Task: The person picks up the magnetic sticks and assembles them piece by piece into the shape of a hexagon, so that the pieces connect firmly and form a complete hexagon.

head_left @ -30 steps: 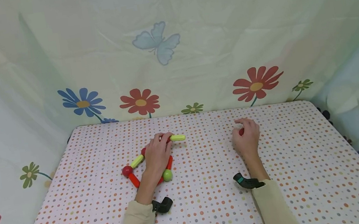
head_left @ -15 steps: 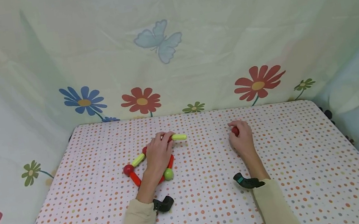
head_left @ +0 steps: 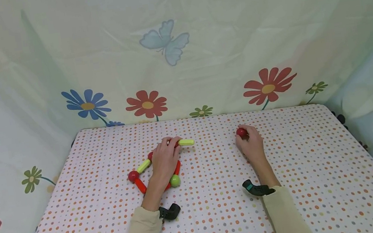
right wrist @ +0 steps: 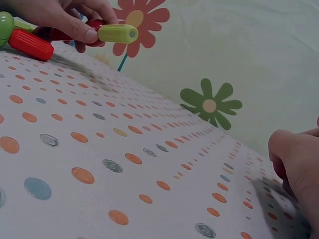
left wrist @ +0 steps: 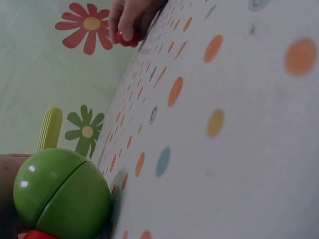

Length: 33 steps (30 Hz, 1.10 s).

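Observation:
My left hand lies over a chain of magnetic sticks and balls, pinching the red ball near its far end. From that ball a lime stick points right. Farther along the chain come another lime stick, a red ball, a red stick and a green ball. The hand hides the chain's middle. My right hand, apart from the chain, holds a loose red ball between thumb and fingers. In the left wrist view the green ball looms close.
A dotted cloth covers the table. Behind its far edge hangs a curtain printed with flowers and a butterfly. Each wrist wears a black camera mount, the left one and the right one.
My right hand has shifted left toward the chain, and its red ball now shows more fully at the fingertips. The left hand keeps its hold on the chain.

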### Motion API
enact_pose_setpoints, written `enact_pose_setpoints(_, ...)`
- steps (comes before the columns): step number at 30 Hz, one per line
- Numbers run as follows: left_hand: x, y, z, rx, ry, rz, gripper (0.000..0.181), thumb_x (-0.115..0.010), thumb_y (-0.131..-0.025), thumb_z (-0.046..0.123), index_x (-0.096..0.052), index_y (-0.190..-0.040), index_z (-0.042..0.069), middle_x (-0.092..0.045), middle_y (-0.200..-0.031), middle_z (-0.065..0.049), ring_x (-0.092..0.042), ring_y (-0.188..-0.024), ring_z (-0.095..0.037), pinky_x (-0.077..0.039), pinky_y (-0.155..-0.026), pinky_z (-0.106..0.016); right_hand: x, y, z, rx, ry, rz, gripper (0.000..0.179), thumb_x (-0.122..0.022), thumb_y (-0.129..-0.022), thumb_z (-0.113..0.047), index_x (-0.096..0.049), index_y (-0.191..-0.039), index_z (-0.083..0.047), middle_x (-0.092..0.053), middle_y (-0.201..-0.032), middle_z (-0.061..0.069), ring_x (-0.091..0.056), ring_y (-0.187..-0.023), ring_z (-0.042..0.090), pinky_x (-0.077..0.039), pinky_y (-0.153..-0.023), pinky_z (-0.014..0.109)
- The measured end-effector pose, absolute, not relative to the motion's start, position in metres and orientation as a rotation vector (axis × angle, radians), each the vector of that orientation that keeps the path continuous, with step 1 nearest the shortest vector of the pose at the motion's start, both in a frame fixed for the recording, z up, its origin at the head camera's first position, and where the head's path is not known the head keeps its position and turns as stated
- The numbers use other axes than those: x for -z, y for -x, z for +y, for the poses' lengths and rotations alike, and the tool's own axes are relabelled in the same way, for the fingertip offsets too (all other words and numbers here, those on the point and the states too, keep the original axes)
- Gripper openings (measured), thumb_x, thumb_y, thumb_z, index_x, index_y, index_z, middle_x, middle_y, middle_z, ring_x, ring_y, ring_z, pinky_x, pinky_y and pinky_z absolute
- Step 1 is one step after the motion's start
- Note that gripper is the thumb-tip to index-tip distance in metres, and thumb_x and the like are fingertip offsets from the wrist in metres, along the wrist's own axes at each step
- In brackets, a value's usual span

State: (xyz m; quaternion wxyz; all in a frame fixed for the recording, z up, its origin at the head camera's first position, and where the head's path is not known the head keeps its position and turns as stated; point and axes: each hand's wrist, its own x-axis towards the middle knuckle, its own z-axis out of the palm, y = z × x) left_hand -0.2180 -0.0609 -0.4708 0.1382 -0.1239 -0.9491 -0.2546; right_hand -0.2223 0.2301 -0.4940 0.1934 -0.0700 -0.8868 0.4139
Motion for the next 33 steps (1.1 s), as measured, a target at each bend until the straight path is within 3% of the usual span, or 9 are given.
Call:
enact_pose_setpoints(15,0.473,0.217,-0.062,0.719,0.374,-2.740,0.031,-0.062,-0.095,0.028,-0.059,-0.126,0.029,-0.060,-0.120,-0.004,-0.062,-0.102,-0.026,-0.050,-0.092,-0.048,0.494,0.215,0.218,-1.306,0.062,-2.485,0.044,-0.069,-0.090,-0.024,-0.058,-0.127,-0.004,-0.062,-0.123,0.018,-0.065,-0.109,0.031,-0.055,-0.088,0.044)
enact_pose_setpoints(19,0.473,0.218,-0.063,0.718,0.387,-2.739,0.032,-0.062,-0.095,0.028,-0.059,-0.127,0.029,-0.060,-0.119,-0.004,-0.062,-0.101,-0.025,-0.050,-0.091,-0.047,0.495,0.214,0.212,-1.329,0.043,-2.534,0.044,-0.071,-0.088,-0.034,-0.061,-0.125,-0.011,-0.067,-0.117,0.014,-0.068,-0.103,0.026,-0.055,-0.079,0.031)
enact_pose_setpoints(24,0.472,0.218,-0.063,0.725,0.391,-2.740,0.032,-0.062,-0.095,0.027,-0.059,-0.127,0.029,-0.060,-0.120,-0.004,-0.062,-0.102,-0.025,-0.050,-0.092,-0.047,0.493,0.214,0.206,-1.504,0.074,-2.522,0.048,-0.070,-0.086,-0.045,-0.062,-0.124,-0.018,-0.067,-0.115,0.010,-0.064,-0.096,0.019,-0.048,-0.070,0.019)
enact_pose_setpoints(33,0.472,0.217,-0.063,0.724,0.392,-2.715,0.033,-0.064,-0.094,0.025,-0.061,-0.127,0.027,-0.061,-0.119,-0.005,-0.062,-0.103,-0.026,-0.051,-0.091,-0.046,0.486,0.212,0.177,-1.852,-0.063,-2.470,0.048,-0.070,-0.089,-0.034,-0.057,-0.129,-0.012,-0.064,-0.116,0.014,-0.062,-0.089,0.008,-0.050,-0.070,0.019)
